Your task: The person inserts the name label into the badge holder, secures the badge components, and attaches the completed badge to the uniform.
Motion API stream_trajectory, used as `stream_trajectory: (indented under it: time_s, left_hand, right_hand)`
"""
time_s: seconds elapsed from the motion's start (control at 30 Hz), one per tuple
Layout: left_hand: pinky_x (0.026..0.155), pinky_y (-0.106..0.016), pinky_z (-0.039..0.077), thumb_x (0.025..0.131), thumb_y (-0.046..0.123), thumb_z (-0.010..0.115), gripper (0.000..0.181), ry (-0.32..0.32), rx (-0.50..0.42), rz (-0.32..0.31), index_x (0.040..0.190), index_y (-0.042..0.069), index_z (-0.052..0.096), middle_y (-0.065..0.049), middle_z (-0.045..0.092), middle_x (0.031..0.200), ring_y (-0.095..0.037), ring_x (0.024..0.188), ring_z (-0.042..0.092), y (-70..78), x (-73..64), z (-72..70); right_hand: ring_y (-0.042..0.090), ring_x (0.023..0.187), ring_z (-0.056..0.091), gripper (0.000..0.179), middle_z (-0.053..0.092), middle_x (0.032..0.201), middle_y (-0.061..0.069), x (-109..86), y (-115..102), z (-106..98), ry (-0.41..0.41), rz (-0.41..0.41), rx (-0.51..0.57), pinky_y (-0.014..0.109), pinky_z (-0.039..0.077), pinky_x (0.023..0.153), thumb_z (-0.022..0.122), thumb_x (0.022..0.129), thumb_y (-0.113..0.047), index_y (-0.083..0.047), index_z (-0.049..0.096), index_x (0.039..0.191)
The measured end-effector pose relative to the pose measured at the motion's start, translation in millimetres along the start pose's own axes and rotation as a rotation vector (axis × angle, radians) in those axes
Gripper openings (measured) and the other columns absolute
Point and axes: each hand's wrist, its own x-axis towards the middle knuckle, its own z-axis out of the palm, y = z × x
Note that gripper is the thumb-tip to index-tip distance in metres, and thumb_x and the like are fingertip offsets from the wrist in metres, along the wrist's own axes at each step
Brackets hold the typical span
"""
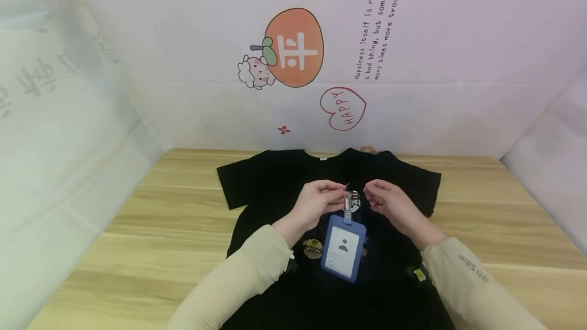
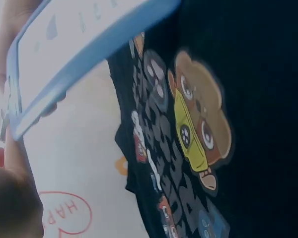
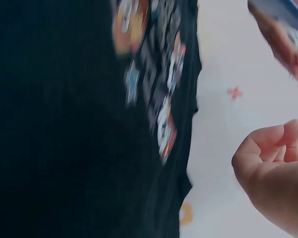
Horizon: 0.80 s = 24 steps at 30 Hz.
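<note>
A blue ID badge holder [image 1: 345, 248] with a white card hangs tilted over the black T-shirt [image 1: 284, 182]. At its top are a clear strap and a metal clip [image 1: 348, 201], with a thin pin sticking up beside the fingertips. My left hand [image 1: 316, 200] pinches the clip between thumb and fingers. Close to its right, my right hand [image 1: 390, 202] hovers apart from the clip, fingers loosely curled, nothing visible in them. In the left wrist view the badge holder [image 2: 84, 49] partly covers the left hand.
The shirt lies spread on a wood-grain table [image 1: 174, 228], collar toward the back. Its front bears a cartoon dog print [image 1: 313, 249] and other prints, partly covered by the badge. A printed white cloth [image 1: 206, 65] rises behind the table, with more cloth at both sides.
</note>
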Motion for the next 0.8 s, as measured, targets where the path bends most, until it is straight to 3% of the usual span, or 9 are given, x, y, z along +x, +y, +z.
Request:
stream_trajectory:
  time_s: [0.2, 0.37, 0.5, 0.67, 0.8]
  left_hand:
    - [0.080, -0.032, 0.056, 0.092, 0.002, 0.058, 0.024, 0.006, 0.039, -0.115, 0.113, -0.010, 0.061, -0.018, 0.068, 0.104, -0.023, 0.093, 0.069, -5.1, 17.5, 4.2]
    - [0.080, -0.032, 0.056, 0.091, 0.004, 0.059, 0.022, 0.003, 0.067, -0.190, 0.110, -0.007, 0.064, -0.016, 0.069, 0.101, -0.024, 0.091, 0.069, -12.0, 32.7, 7.0]
    - [0.079, -0.031, 0.056, 0.091, 0.005, 0.060, 0.020, 0.000, 0.069, -0.239, 0.109, -0.004, 0.065, -0.014, 0.069, 0.100, -0.022, 0.090, 0.069, -17.9, 41.9, 7.9]
    - [0.079, -0.030, 0.057, 0.091, 0.004, 0.060, 0.019, 0.024, 0.041, -0.280, 0.107, -0.004, 0.066, -0.014, 0.070, 0.098, -0.022, 0.090, 0.069, -22.8, 51.6, 10.8]
    - [0.079, -0.031, 0.057, 0.091, 0.003, 0.060, 0.018, 0.035, 0.022, -0.290, 0.105, -0.004, 0.066, -0.014, 0.070, 0.096, -0.022, 0.089, 0.069, -25.0, 58.5, 16.1]
  right_hand:
    - [0.016, 0.088, 0.050, 0.032, 0.050, 0.101, 0.005, 17.8, 9.3, -20.2, 0.062, 0.076, -0.079, 0.025, 0.049, 0.082, 0.039, 0.102, -0.024, 0.004, 0.046, 0.118]
    - [0.033, 0.110, 0.048, 0.044, 0.043, 0.128, 0.027, 32.3, 18.6, -28.1, 0.067, 0.131, -0.128, 0.043, 0.043, 0.101, 0.037, 0.103, -0.025, 0.010, 0.037, 0.129]
    - [0.042, 0.126, 0.039, 0.047, 0.034, 0.141, 0.032, 40.0, 25.9, -34.2, 0.071, 0.165, -0.150, 0.051, 0.034, 0.109, 0.034, 0.103, -0.024, 0.012, 0.034, 0.133]
    - [0.041, 0.124, 0.042, 0.043, 0.036, 0.141, 0.030, 45.8, 32.5, -39.3, 0.090, 0.198, -0.245, 0.049, 0.038, 0.106, 0.036, 0.103, -0.021, 0.010, 0.038, 0.133]
    - [0.029, 0.104, 0.052, 0.040, 0.048, 0.129, 0.027, 50.2, 36.0, -39.8, 0.092, 0.211, -0.373, 0.034, 0.050, 0.088, 0.042, 0.100, -0.021, 0.009, 0.046, 0.127]
